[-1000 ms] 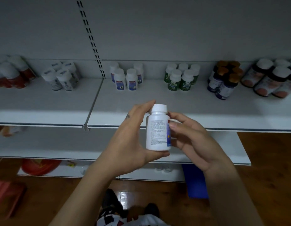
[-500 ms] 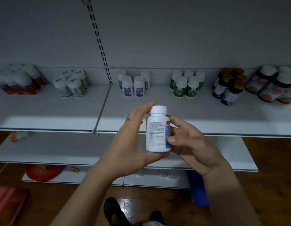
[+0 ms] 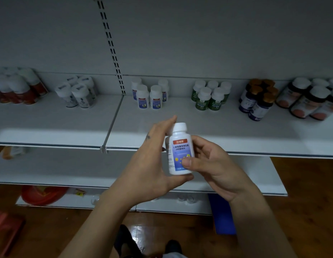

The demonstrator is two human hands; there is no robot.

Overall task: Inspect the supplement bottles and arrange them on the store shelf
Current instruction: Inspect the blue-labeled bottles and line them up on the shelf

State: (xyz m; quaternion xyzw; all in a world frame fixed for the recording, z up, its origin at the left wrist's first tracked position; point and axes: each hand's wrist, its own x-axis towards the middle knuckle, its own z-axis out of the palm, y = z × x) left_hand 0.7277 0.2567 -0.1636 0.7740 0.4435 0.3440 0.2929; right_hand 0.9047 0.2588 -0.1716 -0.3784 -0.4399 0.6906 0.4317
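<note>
We pinch the white bottle [image 3: 180, 148] between left hand [image 3: 152, 164] and right hand [image 3: 210, 162] — a loose thumb could drop it onto the shelf [image 3: 227, 131] edge.

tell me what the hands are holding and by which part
A white bottle, upright, in both hands. The left hand has its thumb under the base and fingers behind the body; the right hand grips the side, thumb on the front label.
</note>
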